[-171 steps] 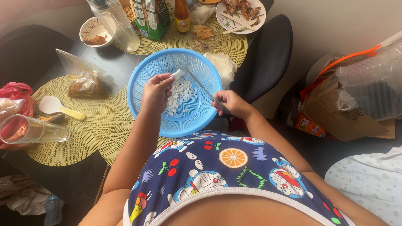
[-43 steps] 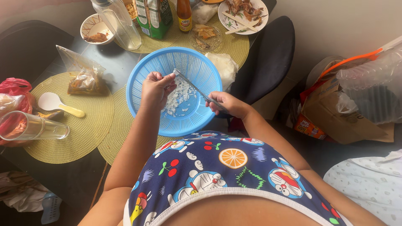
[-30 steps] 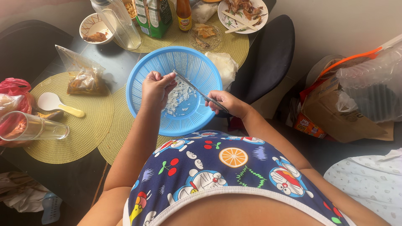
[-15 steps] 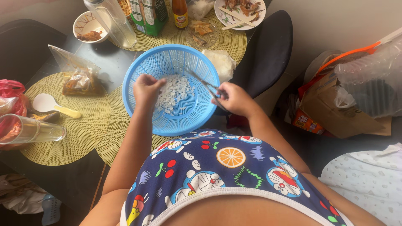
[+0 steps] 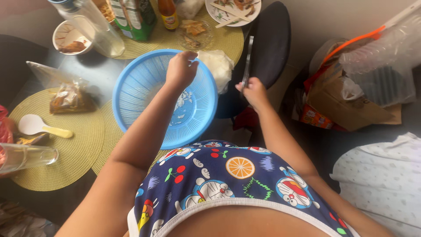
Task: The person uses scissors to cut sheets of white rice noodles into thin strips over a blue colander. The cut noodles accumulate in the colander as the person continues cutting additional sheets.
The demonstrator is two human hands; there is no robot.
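A round blue plastic colander [image 5: 131, 87] sits on the table in front of me, with thin white slices [image 5: 182, 100] lying inside it. My left hand [image 5: 180, 70] is stretched over the colander's far rim, close to a crumpled white plastic bag [image 5: 215, 66]. Its fingers are curled away from me, so I cannot tell whether they hold anything. My right hand [image 5: 253, 91] is off to the right of the colander, shut on the handle of a knife [image 5: 247, 57] whose blade points up and away, in front of a black chair back [image 5: 272, 44].
Woven yellow placemats [image 5: 83, 145] cover the table. On them are a bagged food item [image 5: 70, 94], a white spoon [image 5: 37, 126], a tipped glass [image 5: 22, 156], a small bowl [image 5: 66, 37], a clear bottle [image 5: 94, 26], a sauce bottle [image 5: 168, 13] and a plate [image 5: 230, 8]. Bags and boxes [image 5: 351, 87] are piled at the right.
My left hand moved from the colander's middle out over its far rim. My right hand swung right, out of the colander, and turned the knife upright. The view shifted.
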